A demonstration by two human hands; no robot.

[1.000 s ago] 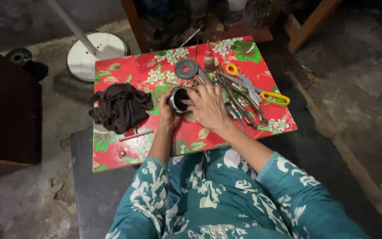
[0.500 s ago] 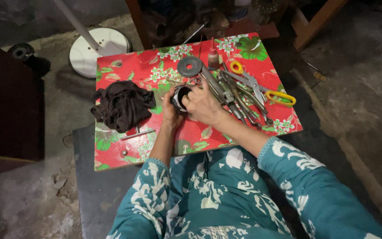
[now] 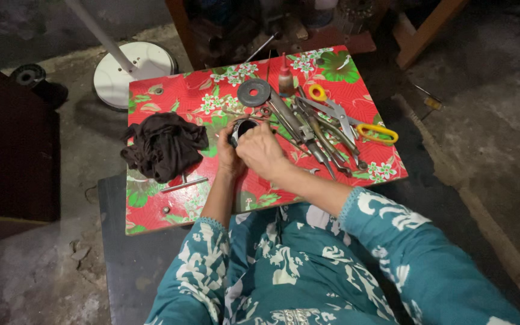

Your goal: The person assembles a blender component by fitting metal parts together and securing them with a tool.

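Both my hands close around a small dark round part [image 3: 244,127] over the middle of a low table with a red flowered cover [image 3: 182,96]. My left hand [image 3: 229,155] cups it from the left and below. My right hand [image 3: 262,150] covers it from the right, its fingers curled over the rim. Only the part's dark open top shows; the rest is hidden by my fingers.
A crumpled dark cloth [image 3: 165,144] lies at the left. A grey metal disc [image 3: 254,92], a small red bottle [image 3: 285,80], a pile of pliers and metal tools [image 3: 314,129] and yellow-handled scissors [image 3: 356,123] lie at the right. A white round fan base [image 3: 133,69] stands behind the table.
My hands stay on the round part, with the right hand shifting slightly over its top. The view has moved a little; nothing else on the table changed.
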